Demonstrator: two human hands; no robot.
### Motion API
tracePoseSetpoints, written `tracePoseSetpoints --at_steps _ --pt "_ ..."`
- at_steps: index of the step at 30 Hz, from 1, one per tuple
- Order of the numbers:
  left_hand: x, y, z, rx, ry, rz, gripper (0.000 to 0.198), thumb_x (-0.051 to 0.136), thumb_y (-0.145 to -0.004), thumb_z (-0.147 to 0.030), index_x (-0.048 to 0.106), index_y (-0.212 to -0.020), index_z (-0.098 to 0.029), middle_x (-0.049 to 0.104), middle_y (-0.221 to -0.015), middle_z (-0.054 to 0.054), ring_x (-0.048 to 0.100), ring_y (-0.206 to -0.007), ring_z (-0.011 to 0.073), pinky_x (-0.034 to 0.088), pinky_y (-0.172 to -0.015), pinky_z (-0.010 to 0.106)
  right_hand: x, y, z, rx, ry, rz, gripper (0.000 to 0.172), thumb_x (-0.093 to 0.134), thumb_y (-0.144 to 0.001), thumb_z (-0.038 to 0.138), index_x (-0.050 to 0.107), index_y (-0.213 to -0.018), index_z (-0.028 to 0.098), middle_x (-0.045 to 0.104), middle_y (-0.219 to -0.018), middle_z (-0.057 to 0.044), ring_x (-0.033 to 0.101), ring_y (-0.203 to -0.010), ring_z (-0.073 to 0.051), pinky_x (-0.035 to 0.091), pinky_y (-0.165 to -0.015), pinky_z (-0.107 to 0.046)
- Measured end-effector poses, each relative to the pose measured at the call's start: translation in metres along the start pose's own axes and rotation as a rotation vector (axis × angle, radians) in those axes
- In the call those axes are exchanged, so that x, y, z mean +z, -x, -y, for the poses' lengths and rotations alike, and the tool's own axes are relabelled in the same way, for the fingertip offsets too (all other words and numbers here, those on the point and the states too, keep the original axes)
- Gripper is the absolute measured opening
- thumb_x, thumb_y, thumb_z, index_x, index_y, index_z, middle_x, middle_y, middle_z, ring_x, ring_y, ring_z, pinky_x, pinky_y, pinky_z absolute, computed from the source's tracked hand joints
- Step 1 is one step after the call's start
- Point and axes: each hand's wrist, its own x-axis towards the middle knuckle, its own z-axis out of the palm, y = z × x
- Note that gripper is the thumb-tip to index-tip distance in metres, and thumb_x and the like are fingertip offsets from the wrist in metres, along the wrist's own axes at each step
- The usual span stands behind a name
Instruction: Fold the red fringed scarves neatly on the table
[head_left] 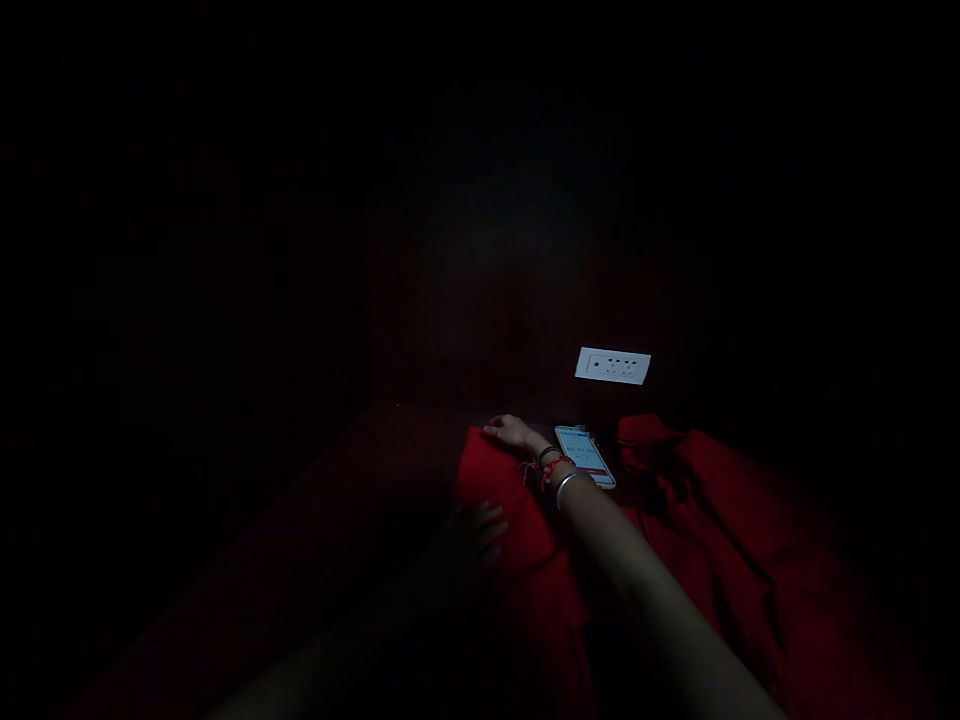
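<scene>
A red cloth point(499, 490) lies on the dark surface, its far end near the wall. At that far edge my right hand point(512, 431) bends over the cloth, fingers and thumb closed on its border; the exact grip is small and dim. Bracelets circle the right wrist. Nearer to me, my left hand point(476, 540) rests on the left side of the same cloth with fingers spread. Deep shadow covers most of that hand and its forearm.
A phone point(592, 462) with a lit timer screen lies just right of my right wrist. More rumpled red fabric point(735, 510) spreads along the right side. A white socket panel point(613, 366) is on the wall behind. Darkness hides most other surroundings.
</scene>
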Motion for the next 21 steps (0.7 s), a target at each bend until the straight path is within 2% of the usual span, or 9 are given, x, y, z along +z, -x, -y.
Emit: tracePoseSetpoints --at_steps 3,6,10,13,16,18,21 --pt "0.0 0.003 -0.003 0.059 0.002 0.027 0.046 0.029 -0.083 -0.043 0.025 -0.127 -0.031 0.032 -0.131 0.0 0.025 -0.12 0.0186 0.019 -0.098 0.039 0.013 -0.028 -0.003 0.028 -0.094 0.035 0.026 0.058 -0.065 0.029 0.06 -0.087 0.014 0.062 -0.087 -0.005 0.055 -0.067 -0.012 0.041 -0.056 -0.02" --pt "0.005 0.004 -0.004 0.064 0.007 0.044 0.05 0.026 -0.082 -0.048 0.021 -0.128 -0.031 0.029 -0.133 0.001 0.022 -0.121 0.0215 0.017 -0.097 0.043 0.019 -0.046 -0.008 0.051 -0.175 0.048 0.017 0.061 -0.057 0.016 0.061 -0.074 0.013 0.062 -0.075 -0.002 0.053 -0.062 -0.011 0.04 -0.054 -0.018" --pt "0.008 0.003 -0.006 0.058 0.034 0.062 0.051 0.025 -0.082 -0.05 0.019 -0.129 -0.03 0.025 -0.135 0.003 0.018 -0.122 0.0241 0.015 -0.096 0.048 0.013 -0.06 -0.019 0.075 -0.275 -0.003 0.008 0.055 -0.06 0.012 0.059 -0.067 0.012 0.059 -0.065 0.0 0.051 -0.058 -0.008 0.039 -0.054 -0.017" --pt "0.004 0.003 -0.01 0.079 0.067 0.079 0.052 0.025 -0.082 -0.05 0.019 -0.129 -0.03 0.022 -0.136 0.003 0.016 -0.123 0.0254 0.014 -0.096 0.05 0.002 -0.063 -0.03 0.126 -0.314 -0.095 0.011 0.048 -0.065 0.01 0.057 -0.07 0.013 0.056 -0.062 0.001 0.05 -0.055 -0.007 0.039 -0.053 -0.017" --pt "-0.002 0.005 -0.014 0.103 0.098 0.091 0.05 0.025 -0.082 -0.048 0.018 -0.129 -0.031 0.021 -0.136 0.002 0.016 -0.123 0.0247 0.014 -0.096 0.049 -0.007 -0.059 -0.038 0.168 -0.338 -0.159 0.017 0.043 -0.07 0.011 0.054 -0.082 0.016 0.056 -0.066 0.001 0.049 -0.054 -0.007 0.04 -0.052 -0.017" --pt "-0.005 0.006 -0.016 0.102 0.11 0.09 0.05 0.026 -0.082 -0.048 0.018 -0.129 -0.032 0.021 -0.136 0.002 0.017 -0.123 0.0244 0.015 -0.096 0.048 -0.008 -0.052 -0.04 0.164 -0.361 -0.132 0.018 0.046 -0.071 0.015 0.052 -0.088 0.018 0.057 -0.071 0.001 0.05 -0.055 -0.006 0.041 -0.053 -0.018" --pt "-0.008 0.005 -0.017 0.1 0.122 0.081 0.051 0.029 -0.081 -0.048 0.02 -0.128 -0.032 0.024 -0.135 0.002 0.019 -0.122 0.0246 0.018 -0.096 0.047 -0.002 -0.045 -0.037 0.103 -0.333 0.019 0.019 0.057 -0.066 0.024 0.055 -0.085 0.017 0.059 -0.074 0.0 0.051 -0.057 -0.007 0.042 -0.055 -0.019"
